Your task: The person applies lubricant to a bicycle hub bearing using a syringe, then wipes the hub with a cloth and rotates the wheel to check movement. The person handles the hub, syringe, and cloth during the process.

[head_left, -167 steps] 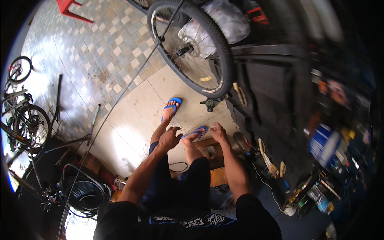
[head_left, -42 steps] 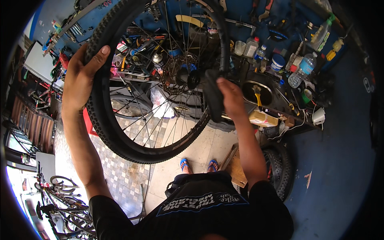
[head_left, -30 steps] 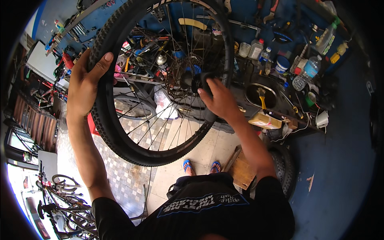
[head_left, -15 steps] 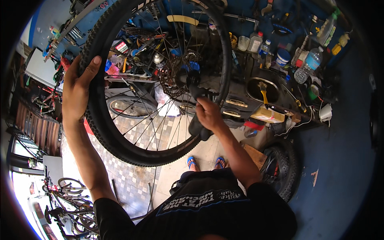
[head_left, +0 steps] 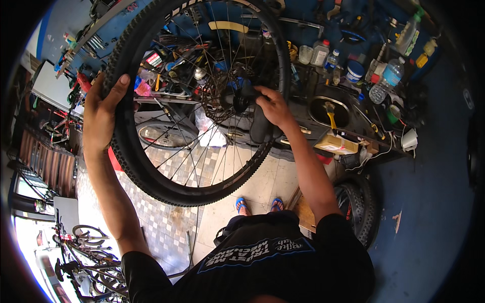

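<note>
A bicycle wheel (head_left: 225, 103) stands between the person and the bench (head_left: 316, 87), its spokes open enough for me to see the clutter behind. The left hand (head_left: 100, 116) grips the knobbly tyre (head_left: 169, 196) at its left side, thumb laid over the sidewall, the other fingers mostly out of sight round the tread. The right hand (head_left: 273, 107) is at the hub (head_left: 240, 100), fingers bent and pinching a soft black cloth (head_left: 260, 127), whose lower part hangs toward the rim.

Just right of the wheel, the bench carries a dark oval pan (head_left: 347, 112) with a yellow-handled brush (head_left: 332, 119) in it, and a yellowish box (head_left: 336, 145) near its front edge. Farther back I see a blue tub (head_left: 354, 72) and a clear bottle (head_left: 391, 80). Blue sandals (head_left: 242, 206) show on the floor, with thick spare tyres (head_left: 361, 207) off to the right.
</note>
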The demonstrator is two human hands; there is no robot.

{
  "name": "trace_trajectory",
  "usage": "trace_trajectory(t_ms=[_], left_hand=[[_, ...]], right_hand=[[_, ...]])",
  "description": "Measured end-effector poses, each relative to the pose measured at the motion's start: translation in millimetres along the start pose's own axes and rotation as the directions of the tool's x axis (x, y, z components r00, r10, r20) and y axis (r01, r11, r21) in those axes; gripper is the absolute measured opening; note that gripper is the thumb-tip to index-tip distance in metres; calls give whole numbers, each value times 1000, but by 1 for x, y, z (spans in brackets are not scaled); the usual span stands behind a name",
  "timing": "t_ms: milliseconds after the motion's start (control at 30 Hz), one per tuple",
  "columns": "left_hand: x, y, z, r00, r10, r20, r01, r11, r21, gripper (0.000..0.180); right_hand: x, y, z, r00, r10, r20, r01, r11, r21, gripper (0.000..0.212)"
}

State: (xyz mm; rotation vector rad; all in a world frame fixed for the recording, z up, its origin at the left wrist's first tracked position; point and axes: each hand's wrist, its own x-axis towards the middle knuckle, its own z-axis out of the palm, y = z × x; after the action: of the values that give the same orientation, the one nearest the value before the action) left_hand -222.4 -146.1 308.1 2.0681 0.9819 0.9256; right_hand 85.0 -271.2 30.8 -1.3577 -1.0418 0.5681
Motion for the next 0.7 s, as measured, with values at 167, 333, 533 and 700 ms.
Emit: trace_trajectory(t_ms=[167, 333, 533, 700], left_hand=[[3, -4, -3, 1000, 3, 23, -3, 1000, 17, 60], [-3, 3, 2, 1000, 22, -10, -22, 998, -62, 67], [3, -10, -4, 1000, 1, -24, -1, 1000, -25, 60], [-3, -6, -3, 1000, 3, -16, -3, 1000, -6, 95]], right_hand=[[-62, 23, 49, 987, 119, -110, -106, 987, 120, 34], [-92, -15, 60, 982, 122, -142, -117, 992, 38, 33], [-65, -35, 18, 943, -327, -57, 197, 690, -697, 27], [-60, -60, 24, 929, -352, 112, 257, 397, -881, 29]])
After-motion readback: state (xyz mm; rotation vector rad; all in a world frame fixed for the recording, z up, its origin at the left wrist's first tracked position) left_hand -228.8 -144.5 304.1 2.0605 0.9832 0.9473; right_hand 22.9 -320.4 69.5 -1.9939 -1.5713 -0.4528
